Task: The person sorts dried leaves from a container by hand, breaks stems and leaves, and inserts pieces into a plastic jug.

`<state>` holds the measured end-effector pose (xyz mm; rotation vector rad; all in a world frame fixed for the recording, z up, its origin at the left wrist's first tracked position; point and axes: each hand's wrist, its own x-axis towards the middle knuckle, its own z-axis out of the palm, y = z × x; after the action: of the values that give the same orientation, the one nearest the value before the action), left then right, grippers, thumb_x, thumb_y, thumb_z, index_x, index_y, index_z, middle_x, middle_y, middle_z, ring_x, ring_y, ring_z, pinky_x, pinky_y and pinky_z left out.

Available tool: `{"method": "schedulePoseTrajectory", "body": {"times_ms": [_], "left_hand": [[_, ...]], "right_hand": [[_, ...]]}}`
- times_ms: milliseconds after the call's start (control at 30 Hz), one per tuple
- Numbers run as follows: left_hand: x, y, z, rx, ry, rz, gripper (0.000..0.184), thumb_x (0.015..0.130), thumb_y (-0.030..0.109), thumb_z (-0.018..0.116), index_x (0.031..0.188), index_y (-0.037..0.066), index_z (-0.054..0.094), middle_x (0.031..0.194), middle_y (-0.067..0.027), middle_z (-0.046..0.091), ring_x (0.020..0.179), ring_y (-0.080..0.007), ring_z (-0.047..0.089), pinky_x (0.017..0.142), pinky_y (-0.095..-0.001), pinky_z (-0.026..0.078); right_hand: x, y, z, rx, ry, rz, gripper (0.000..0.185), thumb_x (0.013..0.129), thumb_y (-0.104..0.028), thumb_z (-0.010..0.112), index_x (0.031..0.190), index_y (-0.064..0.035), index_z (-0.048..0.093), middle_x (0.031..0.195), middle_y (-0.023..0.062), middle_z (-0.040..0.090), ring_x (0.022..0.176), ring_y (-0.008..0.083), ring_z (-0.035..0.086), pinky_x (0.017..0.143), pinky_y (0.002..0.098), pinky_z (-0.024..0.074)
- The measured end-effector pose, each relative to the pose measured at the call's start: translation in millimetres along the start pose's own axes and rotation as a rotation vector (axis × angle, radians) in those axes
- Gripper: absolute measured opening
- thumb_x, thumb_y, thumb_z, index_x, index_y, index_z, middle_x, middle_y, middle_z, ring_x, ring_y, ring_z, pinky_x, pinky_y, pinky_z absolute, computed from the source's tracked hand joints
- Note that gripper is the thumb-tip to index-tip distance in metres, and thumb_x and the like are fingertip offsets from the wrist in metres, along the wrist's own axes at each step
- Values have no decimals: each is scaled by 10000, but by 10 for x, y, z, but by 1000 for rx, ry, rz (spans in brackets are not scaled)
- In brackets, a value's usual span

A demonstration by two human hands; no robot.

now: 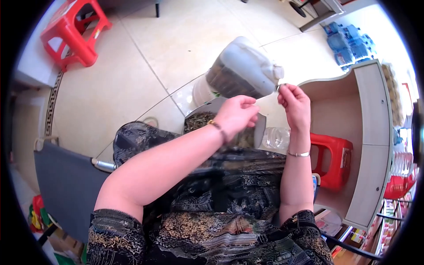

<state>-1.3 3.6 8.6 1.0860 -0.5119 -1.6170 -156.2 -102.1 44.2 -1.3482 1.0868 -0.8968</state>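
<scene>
My right hand (pixel 293 105) is raised at the right, thumb and fingertips pinched on a small dark bit that is too small to name. Just behind those fingertips is the white cap (pixel 278 72) of a large translucent plastic jug (pixel 245 64), which is tilted and dark in its lower part. My left hand (pixel 238 115) hovers over an open grey container (pixel 213 105), its fingers curled and closed; whatever they hold, if anything, is hidden. Dark, dry, shredded plant-like pieces (pixel 198 121) lie inside that container.
A clear plastic bottle (pixel 276 138) lies beside the container. A whitish tub (pixel 201 92) stands behind it. One red stool (pixel 333 161) is by the pale cabinet (pixel 375 101), another red stool (pixel 73 37) at far left. Packed blue water bottles (pixel 346 44) stand at back right.
</scene>
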Motion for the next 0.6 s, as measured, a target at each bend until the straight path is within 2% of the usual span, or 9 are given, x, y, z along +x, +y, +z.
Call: {"method": "schedulePoseTrajectory", "body": {"times_ms": [133, 267, 333, 367, 400, 467, 600], "left_hand": [[-28, 24, -7, 150, -55, -76, 256, 886, 105, 567, 1104, -29, 557, 934, -58, 611, 773, -106, 587, 645, -225, 501], [-14, 12, -21, 183, -62, -95, 234, 889, 112, 559, 1088, -12, 568, 921, -49, 611, 763, -99, 582, 642, -220, 492], [-6, -19, -38, 152, -53, -85, 210, 891, 112, 553, 1069, 3, 578, 907, -41, 611, 759, -94, 578, 641, -216, 488], [3, -26, -41, 157, -49, -90, 210, 891, 112, 553, 1069, 3, 578, 907, -41, 611, 759, -94, 578, 641, -216, 488], [10, -38, -39, 166, -43, -107, 200, 893, 112, 551, 1061, 7, 582, 904, -39, 612, 760, -93, 578, 641, -215, 488], [25, -63, -39, 184, -34, -132, 191, 894, 112, 550, 1052, 12, 585, 901, -36, 613, 762, -93, 578, 642, -215, 488], [153, -173, -125, 233, 6, -139, 182, 881, 106, 564, 1036, 14, 588, 893, -34, 614, 745, -91, 582, 621, -211, 486]], "right_hand": [[355, 100, -151, -28, 275, -142, 163, 838, -98, 656, 938, 29, 628, 762, 31, 622, 648, 81, 575, 596, 193, 460], [492, 207, -120, -54, 301, -117, 179, 830, -99, 662, 942, 38, 638, 771, 29, 629, 650, 85, 583, 596, 199, 466], [483, 150, -46, -169, 259, -171, 191, 821, -97, 671, 949, 43, 649, 779, 21, 636, 641, 73, 584, 585, 199, 463], [465, 99, -15, -330, 247, -142, 200, 831, -119, 648, 973, 21, 660, 786, 52, 641, 679, 137, 606, 632, 252, 480], [477, 111, -12, -322, 247, -135, 200, 831, -119, 648, 973, 21, 660, 786, 52, 641, 679, 137, 606, 632, 252, 480], [525, 145, -31, -862, 195, -441, 196, 851, -141, 599, 980, -10, 668, 823, 113, 623, 754, 235, 609, 714, 321, 483], [486, 42, -31, -997, 88, -402, 219, 863, -145, 556, 1026, -34, 652, 883, 164, 588, 822, 304, 589, 783, 371, 466]]}}
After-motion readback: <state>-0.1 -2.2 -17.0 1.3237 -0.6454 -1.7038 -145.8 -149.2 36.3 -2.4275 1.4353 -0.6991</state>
